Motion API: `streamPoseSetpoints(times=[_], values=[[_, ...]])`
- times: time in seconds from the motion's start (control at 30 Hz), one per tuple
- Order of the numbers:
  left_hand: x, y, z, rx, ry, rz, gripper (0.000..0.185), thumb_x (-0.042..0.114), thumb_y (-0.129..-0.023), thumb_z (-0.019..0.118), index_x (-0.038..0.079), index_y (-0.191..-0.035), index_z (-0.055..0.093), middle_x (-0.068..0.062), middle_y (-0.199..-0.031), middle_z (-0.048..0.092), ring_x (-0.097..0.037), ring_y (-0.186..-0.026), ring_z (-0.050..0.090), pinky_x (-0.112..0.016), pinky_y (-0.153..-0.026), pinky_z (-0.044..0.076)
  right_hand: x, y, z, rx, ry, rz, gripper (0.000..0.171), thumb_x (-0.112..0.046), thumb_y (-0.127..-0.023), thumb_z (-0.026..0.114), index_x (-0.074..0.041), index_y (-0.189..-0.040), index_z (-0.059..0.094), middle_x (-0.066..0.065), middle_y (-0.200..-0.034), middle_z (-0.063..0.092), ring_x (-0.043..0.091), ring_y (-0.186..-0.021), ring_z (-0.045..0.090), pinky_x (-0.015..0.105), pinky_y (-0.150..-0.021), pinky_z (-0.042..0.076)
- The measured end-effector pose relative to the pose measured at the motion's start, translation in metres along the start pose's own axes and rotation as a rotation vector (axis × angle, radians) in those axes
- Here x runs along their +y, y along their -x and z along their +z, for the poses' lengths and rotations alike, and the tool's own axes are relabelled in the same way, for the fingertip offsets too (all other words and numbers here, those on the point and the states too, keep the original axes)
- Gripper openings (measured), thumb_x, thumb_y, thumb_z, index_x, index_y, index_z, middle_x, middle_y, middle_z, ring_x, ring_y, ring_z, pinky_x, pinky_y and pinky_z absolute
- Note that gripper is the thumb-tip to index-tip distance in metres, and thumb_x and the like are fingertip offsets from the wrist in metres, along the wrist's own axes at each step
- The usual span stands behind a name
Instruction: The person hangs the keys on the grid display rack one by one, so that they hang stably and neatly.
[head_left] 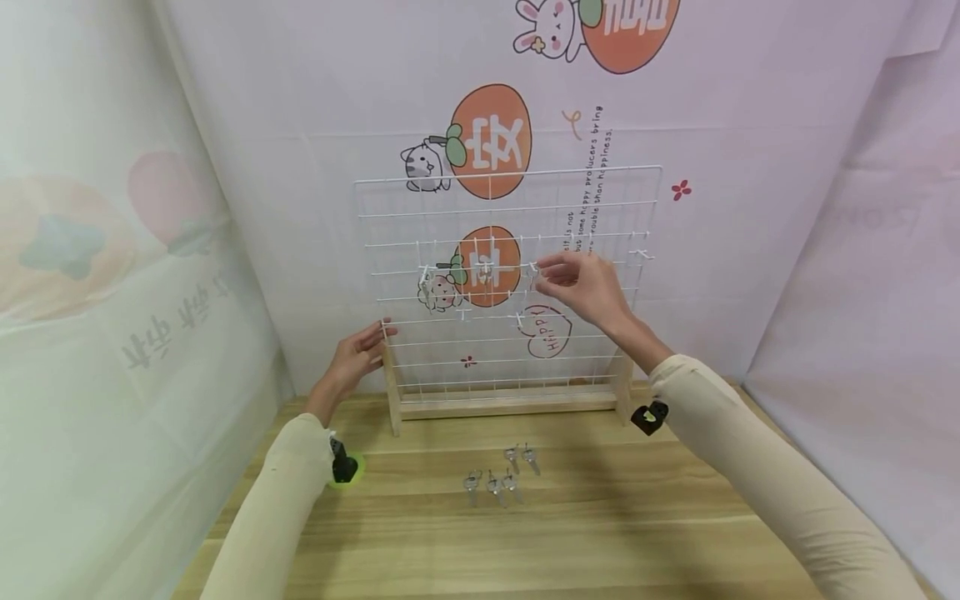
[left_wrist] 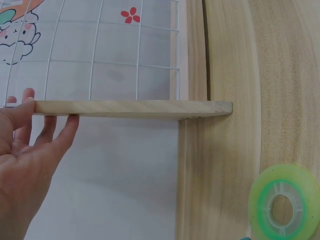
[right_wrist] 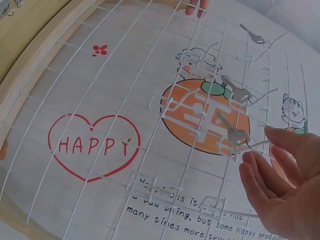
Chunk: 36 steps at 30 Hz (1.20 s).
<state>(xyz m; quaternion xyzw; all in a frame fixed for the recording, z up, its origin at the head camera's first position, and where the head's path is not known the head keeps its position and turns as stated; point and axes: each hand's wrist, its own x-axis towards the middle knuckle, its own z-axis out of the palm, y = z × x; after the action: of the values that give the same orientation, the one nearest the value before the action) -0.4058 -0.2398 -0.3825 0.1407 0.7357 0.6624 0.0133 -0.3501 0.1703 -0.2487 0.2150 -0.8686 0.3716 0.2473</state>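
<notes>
A white wire grid rack (head_left: 510, 208) stands in a wooden base at the back of the table. My left hand (head_left: 377, 335) rests with straight fingers against the rack's left wooden upright (left_wrist: 130, 107). My right hand (head_left: 551, 275) is raised in front of the grid's middle, fingers relaxed and holding nothing. In the right wrist view its fingertips (right_wrist: 248, 161) hover just beside a white hook with a hanging key (right_wrist: 233, 134). Two more keys (right_wrist: 236, 93) hang on hooks further left. Several loose keys (head_left: 498, 477) lie on the table in front of the rack.
A green tape roll (left_wrist: 282, 202) lies on the wooden table (head_left: 600, 533) beside my left forearm. Printed fabric sheets close in the back and both sides. More white hooks (head_left: 641, 252) stick out of the grid near its right edge.
</notes>
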Motion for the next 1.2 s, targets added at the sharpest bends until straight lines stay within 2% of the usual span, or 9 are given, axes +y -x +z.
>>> streamPoseSetpoints(times=[0.47, 0.8, 1.2], values=[[-0.001, 0.0, -0.001, 0.017, -0.013, -0.007, 0.055, -0.002, -0.11, 0.044, 0.011, -0.162, 0.036, -0.017, -0.16, 0.045, -0.035, -0.152, 0.034, -0.057, -0.118, 0.036, 0.004, 0.019, 0.002, -0.07, -0.031, -0.038, 0.042, -0.01, -0.092, 0.082, -0.003, -0.131, 0.07, 0.019, -0.11, 0.077, 0.032, -0.095, 0.077, 0.047, -0.081, 0.064], [-0.002, -0.002, -0.002, 0.016, -0.007, -0.013, 0.055, -0.001, -0.11, 0.044, 0.011, -0.162, 0.035, -0.017, -0.16, 0.044, -0.035, -0.153, 0.032, -0.058, -0.119, 0.035, 0.011, 0.038, 0.013, -0.151, -0.019, -0.016, 0.038, -0.012, -0.092, 0.082, -0.005, -0.128, 0.072, 0.015, -0.114, 0.077, 0.026, -0.093, 0.077, 0.037, -0.077, 0.065], [-0.001, -0.002, 0.0, 0.015, 0.001, -0.019, 0.055, -0.002, -0.11, 0.044, 0.011, -0.162, 0.035, -0.017, -0.161, 0.044, -0.034, -0.153, 0.032, -0.057, -0.119, 0.035, 0.033, 0.063, 0.035, -0.228, -0.032, -0.061, 0.032, -0.004, -0.087, 0.084, -0.001, -0.117, 0.075, 0.016, -0.113, 0.077, 0.026, -0.09, 0.077, 0.036, -0.077, 0.065]])
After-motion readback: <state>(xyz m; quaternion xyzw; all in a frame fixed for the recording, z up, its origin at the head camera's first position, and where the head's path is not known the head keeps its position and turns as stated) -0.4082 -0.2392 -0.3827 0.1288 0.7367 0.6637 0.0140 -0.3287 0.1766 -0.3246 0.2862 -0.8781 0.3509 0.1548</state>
